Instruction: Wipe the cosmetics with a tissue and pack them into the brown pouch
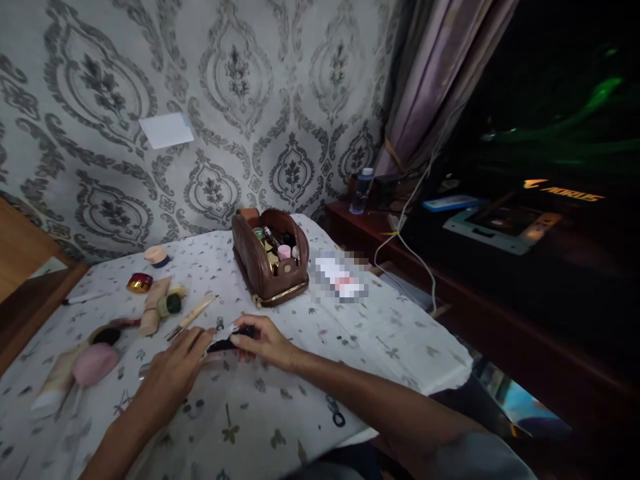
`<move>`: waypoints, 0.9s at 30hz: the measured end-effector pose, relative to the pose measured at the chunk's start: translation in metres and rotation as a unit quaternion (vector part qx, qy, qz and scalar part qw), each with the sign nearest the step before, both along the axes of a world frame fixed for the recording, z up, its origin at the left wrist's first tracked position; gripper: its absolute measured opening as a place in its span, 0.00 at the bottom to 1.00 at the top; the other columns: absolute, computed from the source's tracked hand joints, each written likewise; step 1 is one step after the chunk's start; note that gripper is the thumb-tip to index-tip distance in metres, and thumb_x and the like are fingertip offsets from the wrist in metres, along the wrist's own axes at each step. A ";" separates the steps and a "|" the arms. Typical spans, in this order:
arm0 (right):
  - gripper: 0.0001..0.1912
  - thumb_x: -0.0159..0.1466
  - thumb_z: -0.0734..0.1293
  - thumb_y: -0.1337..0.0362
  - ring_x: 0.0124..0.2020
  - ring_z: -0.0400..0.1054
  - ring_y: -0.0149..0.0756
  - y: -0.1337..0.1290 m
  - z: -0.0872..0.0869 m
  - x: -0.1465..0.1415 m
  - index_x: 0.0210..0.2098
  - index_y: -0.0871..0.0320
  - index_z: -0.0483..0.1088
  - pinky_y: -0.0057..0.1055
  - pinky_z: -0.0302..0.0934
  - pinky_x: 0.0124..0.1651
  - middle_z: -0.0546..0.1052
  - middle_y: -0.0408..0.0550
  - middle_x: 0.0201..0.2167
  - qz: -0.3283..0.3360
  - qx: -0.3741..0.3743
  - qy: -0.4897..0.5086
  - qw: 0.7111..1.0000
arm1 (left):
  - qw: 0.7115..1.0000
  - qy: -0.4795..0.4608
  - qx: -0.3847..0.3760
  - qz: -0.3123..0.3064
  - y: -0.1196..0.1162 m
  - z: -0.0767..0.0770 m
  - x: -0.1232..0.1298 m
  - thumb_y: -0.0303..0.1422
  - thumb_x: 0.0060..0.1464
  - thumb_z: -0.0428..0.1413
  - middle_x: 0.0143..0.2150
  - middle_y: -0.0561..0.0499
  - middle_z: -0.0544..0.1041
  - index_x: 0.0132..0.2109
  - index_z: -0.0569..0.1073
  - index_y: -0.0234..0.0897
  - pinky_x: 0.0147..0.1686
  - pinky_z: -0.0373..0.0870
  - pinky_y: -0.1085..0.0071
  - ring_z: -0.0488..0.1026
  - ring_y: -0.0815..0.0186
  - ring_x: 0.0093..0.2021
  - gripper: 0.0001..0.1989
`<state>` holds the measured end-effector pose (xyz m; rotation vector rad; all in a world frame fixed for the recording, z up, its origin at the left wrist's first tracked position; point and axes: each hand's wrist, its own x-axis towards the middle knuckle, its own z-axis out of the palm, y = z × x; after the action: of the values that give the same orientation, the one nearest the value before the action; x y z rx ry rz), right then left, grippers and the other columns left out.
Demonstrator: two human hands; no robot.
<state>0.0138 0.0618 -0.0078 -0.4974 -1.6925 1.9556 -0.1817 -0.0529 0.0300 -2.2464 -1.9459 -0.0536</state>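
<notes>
My right hand (265,340) pinches a small, flat, black item (223,345) low over the table's near side. My left hand (177,363) meets the item's left end, its fingers bent and partly hiding it. What kind of thing it is does not show clearly. A silver tip (144,371) peeks out beside my left hand. Just beyond the hands lie slim makeup brushes (193,317). A brown makeup bag (273,287) stands unzipped behind them, with several small cosmetics inside, among them a pink-capped one (284,251).
Cosmetics lie at the left: a pink sponge-like piece (96,364), a beige tube (55,387), a red-gold jar (139,283), a green-glass jar (167,305) and a round jar (157,256). Right are a blurred-out white item (337,277), a water bottle (361,192) and a white cable (404,220).
</notes>
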 end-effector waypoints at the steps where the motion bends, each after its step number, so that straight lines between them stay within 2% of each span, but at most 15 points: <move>1: 0.29 0.55 0.70 0.40 0.21 0.64 0.28 0.001 -0.002 0.003 0.42 0.57 0.69 0.24 0.57 0.24 0.70 0.38 0.23 0.003 -0.007 -0.003 1.000 | 1.000 0.007 -0.007 -0.001 0.001 -0.002 0.002 0.30 0.64 0.44 0.54 0.44 0.76 0.61 0.70 0.43 0.31 0.77 0.71 0.75 0.57 0.54 0.21; 3: 0.26 0.55 0.72 0.44 0.22 0.65 0.28 0.003 -0.004 0.007 0.41 0.58 0.70 0.24 0.58 0.25 0.71 0.39 0.25 -0.002 0.027 -0.018 0.999 | 1.000 0.017 -0.006 0.006 -0.002 -0.009 0.003 0.28 0.63 0.43 0.53 0.44 0.77 0.61 0.69 0.43 0.32 0.77 0.69 0.75 0.57 0.53 0.22; 5: 0.20 0.56 0.73 0.51 0.26 0.66 0.29 0.004 -0.003 0.010 0.41 0.58 0.71 0.25 0.61 0.29 0.72 0.39 0.27 -0.012 0.121 -0.058 0.991 | 1.000 0.016 0.005 0.014 -0.009 -0.017 -0.001 0.27 0.63 0.44 0.53 0.44 0.77 0.61 0.70 0.45 0.32 0.78 0.68 0.75 0.56 0.53 0.23; 8: 0.18 0.56 0.75 0.59 0.32 0.68 0.31 0.003 0.000 0.011 0.44 0.56 0.72 0.25 0.62 0.35 0.75 0.39 0.31 -0.008 0.263 -0.120 0.957 | 1.000 -0.001 0.009 -0.010 -0.026 -0.031 -0.012 0.31 0.62 0.46 0.55 0.45 0.77 0.60 0.71 0.48 0.33 0.79 0.68 0.76 0.56 0.53 0.22; 12: 0.14 0.58 0.74 0.58 0.37 0.70 0.34 -0.001 0.000 0.009 0.41 0.56 0.73 0.27 0.63 0.41 0.77 0.42 0.36 0.015 0.360 -0.162 0.918 | 0.999 -0.016 0.038 -0.001 -0.039 -0.048 -0.020 0.35 0.64 0.45 0.55 0.43 0.78 0.59 0.72 0.44 0.42 0.80 0.62 0.78 0.54 0.52 0.21; 15: 0.14 0.60 0.73 0.58 0.42 0.70 0.36 -0.002 -0.004 0.007 0.43 0.57 0.73 0.29 0.63 0.44 0.77 0.45 0.40 0.013 0.427 -0.177 0.887 | 0.999 -0.023 0.046 0.016 -0.037 -0.051 -0.021 0.34 0.63 0.43 0.58 0.43 0.76 0.61 0.70 0.43 0.45 0.79 0.60 0.76 0.54 0.55 0.22; 18: 0.14 0.61 0.72 0.60 0.45 0.69 0.38 0.000 -0.007 0.006 0.45 0.57 0.72 0.31 0.63 0.46 0.75 0.48 0.42 0.011 0.479 -0.187 0.857 | 0.998 -0.027 0.050 0.003 -0.028 -0.046 -0.020 0.32 0.64 0.43 0.62 0.44 0.73 0.63 0.68 0.43 0.44 0.79 0.63 0.75 0.56 0.57 0.23; 21: 0.13 0.62 0.72 0.61 0.47 0.67 0.40 0.002 -0.006 0.006 0.44 0.58 0.72 0.32 0.62 0.47 0.75 0.48 0.41 0.008 0.509 -0.193 0.839 | 0.997 -0.036 0.073 0.002 -0.023 -0.044 -0.016 0.36 0.65 0.44 0.61 0.43 0.73 0.61 0.70 0.40 0.46 0.78 0.62 0.75 0.55 0.57 0.21; 24: 0.11 0.62 0.71 0.62 0.46 0.66 0.41 0.002 -0.006 0.006 0.44 0.59 0.73 0.33 0.62 0.47 0.75 0.49 0.40 0.003 0.516 -0.199 0.833 | 0.994 -0.057 0.084 0.036 -0.025 -0.045 -0.009 0.40 0.65 0.46 0.62 0.43 0.72 0.61 0.70 0.41 0.50 0.76 0.60 0.72 0.54 0.58 0.21; 27: 0.10 0.63 0.70 0.64 0.45 0.66 0.41 0.000 -0.008 0.005 0.44 0.59 0.73 0.35 0.62 0.48 0.74 0.50 0.40 -0.007 0.509 -0.202 0.837 | 0.987 -0.113 0.091 0.069 -0.029 -0.045 -0.006 0.37 0.67 0.43 0.59 0.43 0.72 0.60 0.69 0.41 0.55 0.72 0.60 0.70 0.57 0.58 0.20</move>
<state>0.0192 0.0621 -0.0153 -0.4926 -2.6411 0.6951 -0.1881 -0.0817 -0.0149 -2.0608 -2.1054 -0.4671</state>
